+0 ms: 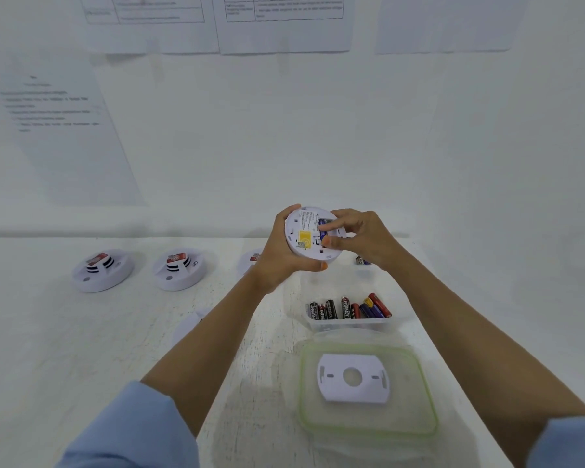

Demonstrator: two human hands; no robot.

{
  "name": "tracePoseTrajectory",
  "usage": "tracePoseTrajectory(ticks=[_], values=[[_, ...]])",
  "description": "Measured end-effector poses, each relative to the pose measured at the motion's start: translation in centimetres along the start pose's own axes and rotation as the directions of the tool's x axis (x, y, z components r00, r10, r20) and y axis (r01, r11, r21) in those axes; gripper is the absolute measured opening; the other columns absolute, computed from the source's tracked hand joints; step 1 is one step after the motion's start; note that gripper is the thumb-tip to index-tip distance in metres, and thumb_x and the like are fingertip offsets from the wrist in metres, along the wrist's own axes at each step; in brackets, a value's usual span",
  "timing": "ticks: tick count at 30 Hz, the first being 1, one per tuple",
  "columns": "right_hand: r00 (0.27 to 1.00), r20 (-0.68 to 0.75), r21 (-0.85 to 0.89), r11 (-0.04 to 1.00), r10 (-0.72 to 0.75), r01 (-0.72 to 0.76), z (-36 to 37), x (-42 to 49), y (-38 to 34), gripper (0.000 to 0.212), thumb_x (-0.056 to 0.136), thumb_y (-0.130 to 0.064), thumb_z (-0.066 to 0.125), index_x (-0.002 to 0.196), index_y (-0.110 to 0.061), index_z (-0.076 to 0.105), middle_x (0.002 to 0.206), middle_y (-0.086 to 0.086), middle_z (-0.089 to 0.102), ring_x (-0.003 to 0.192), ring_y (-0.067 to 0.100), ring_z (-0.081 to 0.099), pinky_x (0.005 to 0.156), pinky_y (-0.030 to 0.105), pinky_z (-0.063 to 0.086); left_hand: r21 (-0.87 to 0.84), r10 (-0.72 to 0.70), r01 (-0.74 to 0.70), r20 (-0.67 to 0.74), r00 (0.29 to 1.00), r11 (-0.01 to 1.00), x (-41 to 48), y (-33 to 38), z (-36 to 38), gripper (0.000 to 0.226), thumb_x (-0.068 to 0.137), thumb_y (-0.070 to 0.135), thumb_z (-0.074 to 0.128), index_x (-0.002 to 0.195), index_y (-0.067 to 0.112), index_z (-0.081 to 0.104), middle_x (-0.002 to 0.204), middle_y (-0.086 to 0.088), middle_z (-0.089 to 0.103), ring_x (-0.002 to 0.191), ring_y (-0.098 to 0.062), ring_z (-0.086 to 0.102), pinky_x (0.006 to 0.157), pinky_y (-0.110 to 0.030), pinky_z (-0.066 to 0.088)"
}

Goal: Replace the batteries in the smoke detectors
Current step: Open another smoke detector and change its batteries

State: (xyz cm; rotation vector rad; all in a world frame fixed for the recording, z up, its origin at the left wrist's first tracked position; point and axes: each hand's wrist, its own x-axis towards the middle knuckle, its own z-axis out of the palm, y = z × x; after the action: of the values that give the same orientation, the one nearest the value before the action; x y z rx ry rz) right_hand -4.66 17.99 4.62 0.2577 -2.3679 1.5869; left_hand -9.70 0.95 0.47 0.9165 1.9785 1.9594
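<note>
Left hand [284, 261] grips the round white plastic smoke detector [301, 231] above the table [81, 349], back up; right hand [358, 238] pinches a blue battery [323, 232] in its bay; two white domed detectors [102, 270] apparently wait undone

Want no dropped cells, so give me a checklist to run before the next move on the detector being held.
1. Detector held firmly: left hand grips the smoke detector by its rim, back facing the camera: ok.
2. Compartment reachable: right hand pinches a blue battery in the open bay: ok.
3. Battery seating and polarity: mostly hidden by the hand: cannot tell.
4. Spare batteries near: clear container holds several, close by: ok.
5. Mounting plate at hand: white plate lies on the container lid: ok.
</note>
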Motion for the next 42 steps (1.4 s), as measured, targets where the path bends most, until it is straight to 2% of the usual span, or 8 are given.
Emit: tracePoseTrajectory(ticks=[9,11,14,17,23,32,38,42], values=[[0.992,-0.055,0.099,0.989,0.112,-0.106,-1.1,1.4,0.7,0.027,0.082,-0.002,0.064,0.106,-0.015,0.066,0.1,-0.002,0.065,0.085,0.0,0.06,0.083,0.02,0.049,0.028,0.005,-0.005,-0.012,1.0,1.0,0.4,0.0,-0.9,0.105,0.053,-0.021,0.077,0.137,0.011,0.024,0.127,-0.001,0.042,0.114,-0.01,0.049,0.084,-0.021,0.053],[0.977,-0.159,-0.12,0.979,0.143,-0.163,-2.6,2.2,1.5,0.023,0.086,-0.003,0.06,0.101,-0.018,0.068,0.101,0.002,0.066,0.078,-0.004,0.057,0.081,0.023,0.044,0.029,0.001,0.0,-0.04,0.999,1.0,0.4,-0.2,-1.4,0.103,0.054,-0.021,0.077,0.136,0.013,0.024,0.126,0.004,0.042,0.114,-0.007,0.047,0.085,-0.019,0.051],[0.956,-0.105,-0.811,0.533,0.275,-0.242,-3.8,3.1,3.6,0.027,0.087,-0.009,0.053,0.105,-0.024,0.067,0.121,0.001,0.058,0.107,0.011,0.055,0.091,0.029,0.037,0.043,-0.006,0.009,-0.062,0.998,0.999,0.5,-0.5,-1.7,0.104,0.053,-0.014,0.08,0.136,0.015,0.025,0.127,0.005,0.04,0.114,-0.005,0.047,0.089,-0.021,0.051],[0.919,-0.016,-0.986,0.145,0.395,-0.08,-2.9,3.4,5.1,0.028,0.089,-0.02,0.05,0.115,-0.023,0.061,0.125,0.004,0.047,0.118,0.023,0.043,0.099,0.034,0.031,0.051,0.0,0.003,-0.055,0.998,0.999,0.8,-0.4,-1.7,0.105,0.05,-0.01,0.081,0.135,0.015,0.024,0.13,0.0,0.039,0.115,-0.005,0.046,0.089,-0.021,0.051],[0.858,0.016,-0.999,-0.025,0.514,0.034,-2.1,3.5,5.9,0.036,0.093,-0.034,0.046,0.119,-0.01,0.054,0.129,0.01,0.04,0.122,0.027,0.035,0.105,0.039,0.024,0.068,0.016,-0.012,-0.055,0.998,0.998,1.5,-0.9,-1.6,0.104,0.054,-0.022,0.076,0.138,0.006,0.021,0.131,-0.004,0.038,0.115,-0.006,0.046,0.087,-0.018,0.05],[0.879,0.013,-0.996,0.084,0.477,-0.031,-2.4,3.8,5.7,0.009,0.084,-0.016,0.055,0.092,-0.013,0.054,0.103,0.004,0.053,0.095,0.021,0.04,0.085,0.034,0.024,0.07,0.012,-0.008,-0.061,0.998,0.998,1.6,-0.8,-1.4,0.104,0.053,-0.022,0.076,0.138,0.008,0.023,0.128,0.0,0.04,0.115,-0.007,0.045,0.086,-0.019,0.051],[0.934,-0.039,-0.807,0.539,0.356,-0.24,-3.1,3.2,4.7,0.007,0.076,-0.012,0.069,0.08,-0.016,0.064,0.085,-0.005,0.059,0.085,0.015,0.052,0.083,0.031,0.029,0.081,0.009,-0.005,-0.052,0.999,0.997,1.4,-0.7,-1.2,0.109,0.049,-0.011,0.081,0.138,0.012,0.023,0.127,0.003,0.04,0.115,-0.006,0.045,0.089,-0.019,0.05],[0.972,-0.173,-0.24,0.95,0.159,-0.198,-3.7,2.4,2.0,0.016,0.08,0.001,0.065,0.074,-0.013,0.062,0.085,0.006,0.063,0.076,0.018,0.058,0.072,0.028,0.05,0.087,0.024,-0.019,-0.054,0.998,0.996,1.1,-0.5,-1.1,0.107,0.051,-0.015,0.081,0.137,0.01,0.023,0.127,0.001,0.039,0.114,-0.007,0.046,0.088,-0.017,0.05]])
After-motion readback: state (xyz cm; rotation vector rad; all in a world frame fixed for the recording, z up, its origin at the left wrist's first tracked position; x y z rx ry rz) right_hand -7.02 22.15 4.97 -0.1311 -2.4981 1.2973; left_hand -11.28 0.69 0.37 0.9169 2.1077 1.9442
